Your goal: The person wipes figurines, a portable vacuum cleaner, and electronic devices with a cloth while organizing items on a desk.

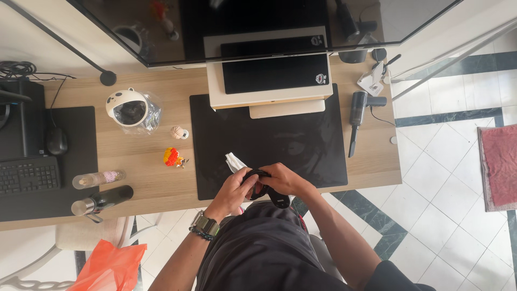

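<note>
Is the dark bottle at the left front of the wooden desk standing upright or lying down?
Lying down. The dark bottle rests on its side along the wooden desk, its silver cap pointing left, beside a clear bottle also lying flat.

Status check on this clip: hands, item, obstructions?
Left hand and right hand both gripping a small black item over the desk edge. White cloth just beyond, on the black mat. Nothing blocking.

Wooden counter (145, 178), big black mat (301, 140) in the middle. Laptop (272, 67) on a white stand at the back, under the monitor (258, 27). Left: keyboard (28, 175), mouse (56, 141), two bottles (99, 188) lying flat (one clear, one dark). Panda-faced round pot (127, 106), small red-yellow toy (172, 156). Right: dark hair dryer (357, 116). Orange bag (109, 265) on the floor, red cloth (501, 164) far right.
</note>
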